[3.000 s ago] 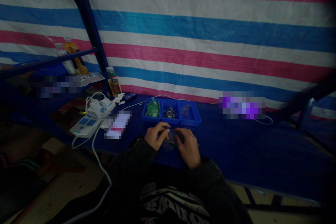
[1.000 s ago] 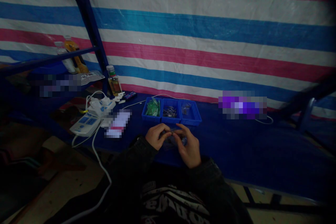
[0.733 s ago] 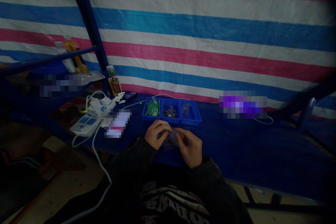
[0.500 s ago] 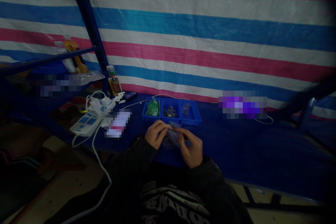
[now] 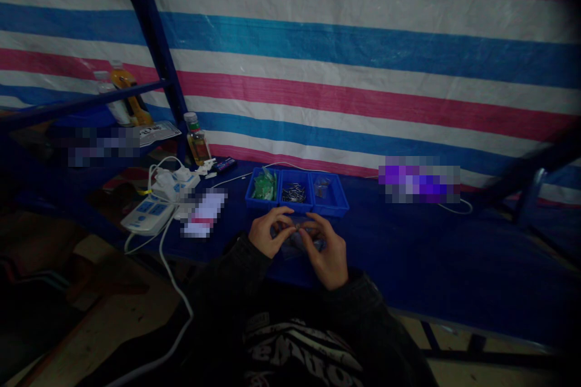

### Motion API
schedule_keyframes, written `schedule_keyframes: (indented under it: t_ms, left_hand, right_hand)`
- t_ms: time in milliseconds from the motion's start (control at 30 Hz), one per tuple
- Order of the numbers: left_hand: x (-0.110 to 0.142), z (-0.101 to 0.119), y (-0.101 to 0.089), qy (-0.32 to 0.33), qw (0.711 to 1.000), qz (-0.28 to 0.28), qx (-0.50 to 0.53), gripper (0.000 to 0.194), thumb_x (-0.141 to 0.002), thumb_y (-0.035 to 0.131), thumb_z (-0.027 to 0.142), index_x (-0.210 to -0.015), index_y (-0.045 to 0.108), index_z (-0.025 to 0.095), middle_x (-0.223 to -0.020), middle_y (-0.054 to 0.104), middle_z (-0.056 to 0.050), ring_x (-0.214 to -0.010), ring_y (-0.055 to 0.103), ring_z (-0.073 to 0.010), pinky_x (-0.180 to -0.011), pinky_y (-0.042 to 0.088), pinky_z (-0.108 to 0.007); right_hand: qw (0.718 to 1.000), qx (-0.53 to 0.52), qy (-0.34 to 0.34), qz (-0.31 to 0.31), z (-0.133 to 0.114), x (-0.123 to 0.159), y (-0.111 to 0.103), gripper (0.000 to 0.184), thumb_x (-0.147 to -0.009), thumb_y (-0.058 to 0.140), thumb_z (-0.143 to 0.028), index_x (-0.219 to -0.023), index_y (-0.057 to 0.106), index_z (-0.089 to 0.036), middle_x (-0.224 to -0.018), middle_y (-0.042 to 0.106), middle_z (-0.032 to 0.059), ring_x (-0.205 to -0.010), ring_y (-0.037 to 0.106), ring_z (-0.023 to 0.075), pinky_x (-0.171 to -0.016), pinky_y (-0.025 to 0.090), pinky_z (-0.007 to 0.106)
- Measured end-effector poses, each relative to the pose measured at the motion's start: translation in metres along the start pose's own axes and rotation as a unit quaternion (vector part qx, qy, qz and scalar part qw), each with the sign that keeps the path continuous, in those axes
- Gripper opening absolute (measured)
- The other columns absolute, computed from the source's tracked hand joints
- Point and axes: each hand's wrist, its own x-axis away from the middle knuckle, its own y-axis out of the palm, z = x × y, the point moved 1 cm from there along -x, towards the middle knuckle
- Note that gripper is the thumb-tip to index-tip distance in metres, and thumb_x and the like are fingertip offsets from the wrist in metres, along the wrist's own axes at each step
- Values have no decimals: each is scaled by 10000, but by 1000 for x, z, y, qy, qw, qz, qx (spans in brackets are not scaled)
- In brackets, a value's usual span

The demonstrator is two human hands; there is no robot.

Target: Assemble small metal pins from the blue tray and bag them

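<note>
My left hand (image 5: 269, 234) and my right hand (image 5: 328, 255) meet over the blue table, thumbs and fingers pinched at the upper part of a small clear plastic bag (image 5: 296, 247). A tiny part shows near the thumb tips, too small to name. Just beyond my hands stand three joined blue bins. Green packets fill the left bin (image 5: 264, 185). Loose screw-like metal pieces (image 5: 295, 193) lie in the middle one. In the right bin (image 5: 334, 201) sits a small clear bag (image 5: 322, 187).
To the left lie a white power strip (image 5: 149, 213) with cables and a blurred phone (image 5: 205, 213). A bottle (image 5: 198, 144) stands by the blue frame post (image 5: 170, 81). A blurred purple object (image 5: 415, 181) rests at the right rear, before the striped sheet (image 5: 318, 66).
Both hands have drawn in slightly toward each other, the right moving a little left. The fingertips have shifted on the plastic bag, which now hangs lower and is more covered.
</note>
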Motion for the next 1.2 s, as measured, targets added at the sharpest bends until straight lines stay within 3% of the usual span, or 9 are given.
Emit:
schedule_keyframes:
  t_ms: [100, 233, 367, 533, 667, 767, 967, 1100, 1200]
  left_hand:
    - [-1, 1, -2, 8, 1000, -13, -9, 255, -871, 643, 248, -1116, 629, 179, -847, 725, -27, -691, 633, -126, -674, 503, -243]
    - [-2, 3, -2, 25, 999, -16, -33, 116, -873, 638, 270, -853, 667, 160, -782, 682, -40, -680, 603, -131, -654, 480, -248]
    - [-2, 4, -1, 22, 999, -13, -35, 99, -881, 625, 254, -836, 643, 167, -775, 674, -29, -675, 609, -127, -658, 477, -245]
    - [-1, 4, -2, 0, 1000, 9, 5, 110, -883, 601, 196, -986, 591, 162, -814, 703, -28, -701, 663, -131, -652, 492, -233]
    - [-2, 4, -4, 46, 999, -16, -14, 187, -914, 512, 144, -983, 683, 176, -904, 721, -55, -831, 674, -158, -760, 510, -269]
    - [-3, 2, -5, 56, 998, -13, -16, 262, -925, 474, 117, -1018, 711, 182, -956, 732, -65, -893, 678, -167, -821, 517, -289]
    - [-4, 1, -5, 45, 999, 4, -18, 173, -887, 602, 183, -1011, 723, 182, -958, 740, -75, -840, 676, -175, -677, 524, -264]
    - [-6, 2, -6, 66, 997, 15, -27, 118, -887, 637, 233, -914, 741, 184, -875, 735, -74, -828, 653, -183, -729, 528, -302]
    - [-8, 4, -6, 87, 994, 44, -48, 110, -849, 692, 272, -804, 744, 187, -824, 716, -75, -832, 624, -197, -787, 524, -347]
  right_hand:
    - [1000, 7, -30, -2, -2, -2, -2, 155, -924, 572, -289, -1041, 650, -222, -927, 702, 36, -792, 655, 171, -743, 521, 306]
    - [998, 14, -62, -1, -6, -4, -4, 143, -939, 528, -269, -873, 641, -211, -825, 665, 32, -752, 628, 170, -691, 494, 301]
    - [999, 0, -45, -7, -5, -2, -2, 103, -932, 544, -278, -965, 621, -217, -852, 671, 34, -758, 636, 173, -705, 508, 306]
    - [999, -50, -15, 8, 0, 2, 2, 351, -909, 582, -272, -1242, 482, -222, -843, 681, 10, -722, 659, 164, -690, 536, 294]
    - [999, -22, -44, 2, -3, 1, -1, 189, -925, 550, -269, -1097, 616, -224, -923, 707, 38, -796, 679, 179, -734, 539, 300]
    - [999, -8, -37, -10, -6, -1, -6, 214, -950, 492, -255, -1076, 663, -223, -928, 718, 44, -763, 682, 178, -728, 540, 304]
    - [998, -36, -21, -42, -4, 1, -5, 305, -961, 430, -235, -1196, 624, -226, -820, 716, 23, -677, 671, 176, -697, 550, 313]
    - [999, -23, -25, -26, -6, -1, -3, 204, -939, 520, -276, -1067, 671, -225, -945, 723, 43, -765, 675, 179, -734, 538, 303]
    - [999, 1, -34, -22, -9, -2, -4, 156, -936, 550, -301, -927, 680, -213, -838, 702, 31, -714, 641, 167, -685, 507, 284]
